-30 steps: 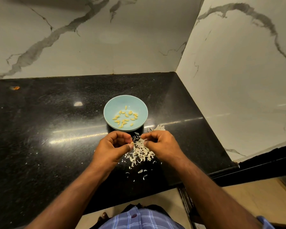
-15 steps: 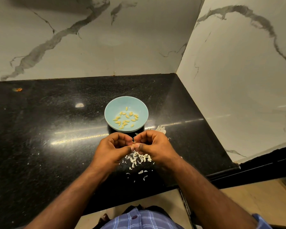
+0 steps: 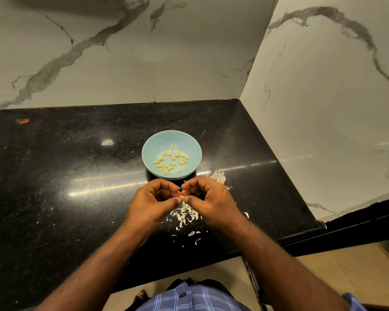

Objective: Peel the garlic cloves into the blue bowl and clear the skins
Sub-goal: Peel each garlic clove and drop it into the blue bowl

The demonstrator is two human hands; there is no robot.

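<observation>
1. The person's left hand [image 3: 152, 202] and right hand [image 3: 208, 202] are meeting just above the black counter [image 3: 54, 176], fingers curled, thumb tips touching.
2. Both hands are pinching something small between thumb and fingertips; it is too hidden for me to say whether it is a garlic clove.
3. The blue bowl [image 3: 190, 140] is sitting just beyond the knuckles, holding a scatter of peeled cloves [image 3: 171, 161] on its floor.
4. A heap of pale skins [image 3: 186, 215] is lying beneath the hands and trailing toward the person; another clump [image 3: 218, 176] is showing past the right hand's knuckles, beside the bowl.
5. Marble walls [image 3: 323, 97] are closing the corner beyond and to the right of the right hand.
</observation>
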